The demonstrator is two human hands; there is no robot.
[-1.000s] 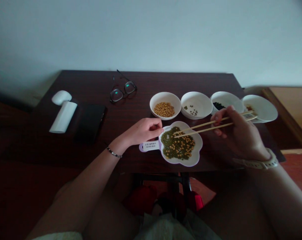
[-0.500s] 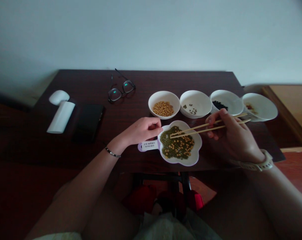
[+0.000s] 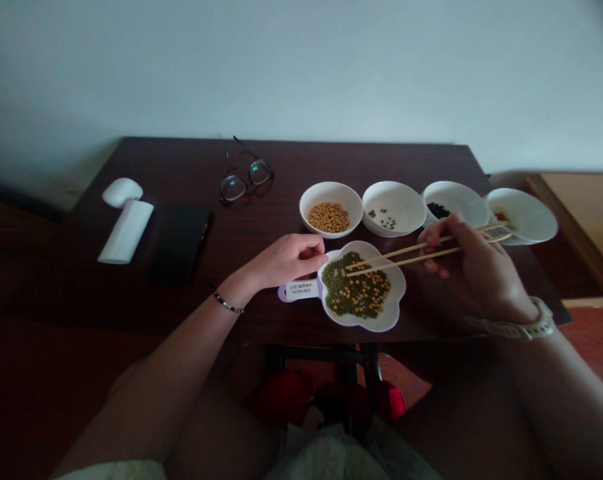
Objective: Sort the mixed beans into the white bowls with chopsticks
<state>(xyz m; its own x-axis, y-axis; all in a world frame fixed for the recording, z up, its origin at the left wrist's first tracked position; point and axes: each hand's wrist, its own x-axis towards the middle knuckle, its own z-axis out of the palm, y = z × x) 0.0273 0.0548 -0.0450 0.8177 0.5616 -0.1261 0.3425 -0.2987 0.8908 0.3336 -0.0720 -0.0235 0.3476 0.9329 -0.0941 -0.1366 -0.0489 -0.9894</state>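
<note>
Two pale wooden chopsticks (image 3: 391,255) are gripped by the right hand (image 3: 476,273), tips at round green and yellow beans (image 3: 357,293); their white scalloped dish (image 3: 394,297), on the dark-brown surface (image 3: 331,160), is pinched by the left hand (image 3: 287,260)

Home-like room. A dark table (image 3: 381,160) stands against a pale wall (image 3: 301,67). It bears glasses (image 3: 259,172) and 4 bowls (image 3: 405,205).

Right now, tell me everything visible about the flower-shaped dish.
The flower-shaped dish is white with purple edging and looks plastic. Its short handle points left, bearing a white printed label. It sits level on the dark table, before the white bowls, holding green and yellow beans. The left hand touches its rim near the handle; chopsticks reach in over the beans.
</note>
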